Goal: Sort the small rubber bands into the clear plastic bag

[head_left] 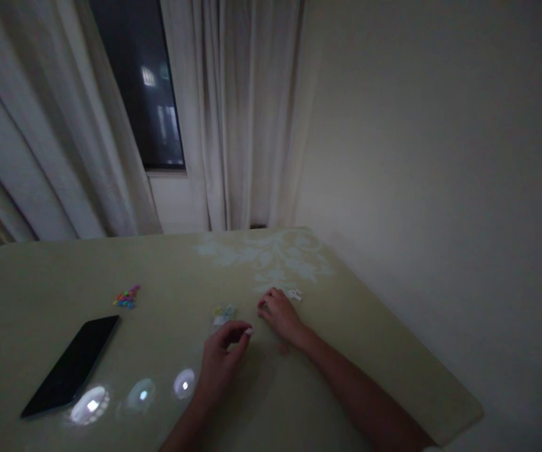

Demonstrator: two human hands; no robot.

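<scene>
My left hand (226, 351) is over the table, its thumb and forefinger pinched on a small white piece (249, 331). Just beyond its knuckles lie small yellow and pale blue rings (224, 311) with something whitish beside them. My right hand (279, 312) rests on or just above the table, fingers curled downward; whatever may be under the fingertips is hidden. A few small white pieces (295, 294) lie right beside its knuckles, on the far side.
A dark tablet (73, 367) lies at the left of the glossy table (171, 270), with a small pile of colourful pieces (126, 297) beyond it. A wall (416, 188) runs along the right edge; curtains (233, 125) hang behind the far edge.
</scene>
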